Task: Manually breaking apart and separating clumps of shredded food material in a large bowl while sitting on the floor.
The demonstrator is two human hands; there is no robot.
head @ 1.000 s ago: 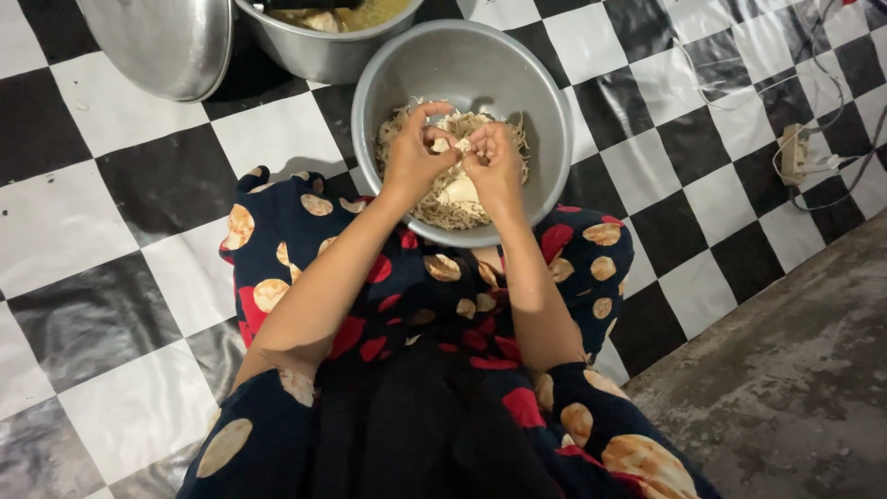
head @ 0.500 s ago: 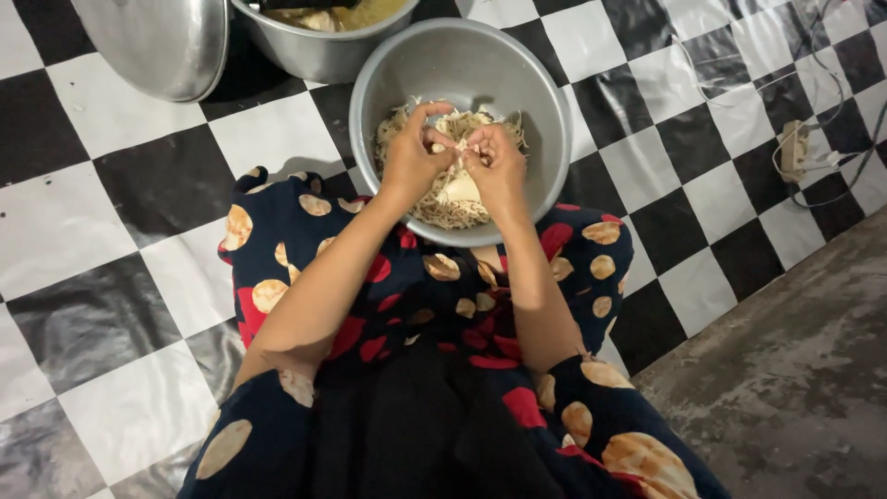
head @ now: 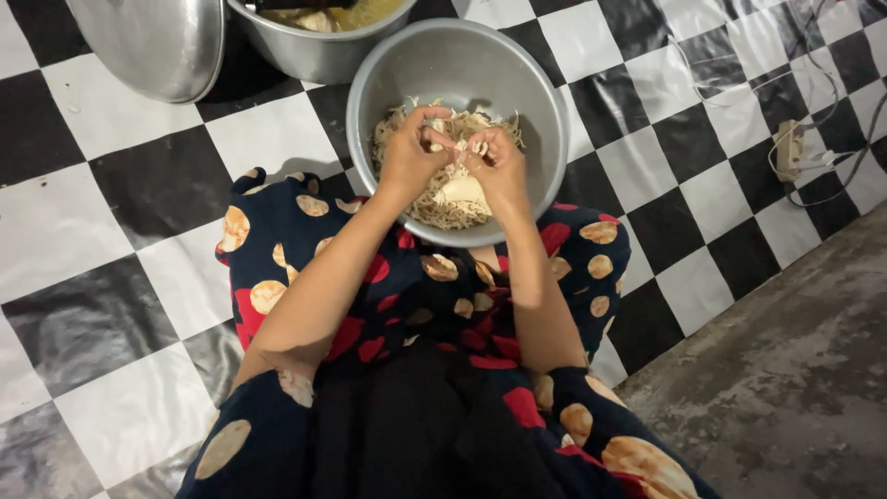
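Observation:
A metal bowl (head: 536, 83) sits on the floor in front of my knees, holding a heap of pale shredded meat (head: 434, 211). Both hands are over the bowl, close together. My left hand (head: 411, 152) and my right hand (head: 499, 166) pinch the same pale piece of meat (head: 455, 140) between their fingertips. A larger whitish chunk (head: 462, 191) lies in the bowl just under my right hand.
A second metal pot (head: 319, 46) with yellowish broth and pieces stands behind the bowl. A round metal lid (head: 152, 46) lies at the upper left. Black-and-white checked sheet (head: 111, 222) covers the floor; bare concrete (head: 785, 388) at right. A white power strip with cables (head: 790, 148) lies far right.
The hands stay over the bowl, with only small finger movements on the piece of meat. The view has shifted slightly.

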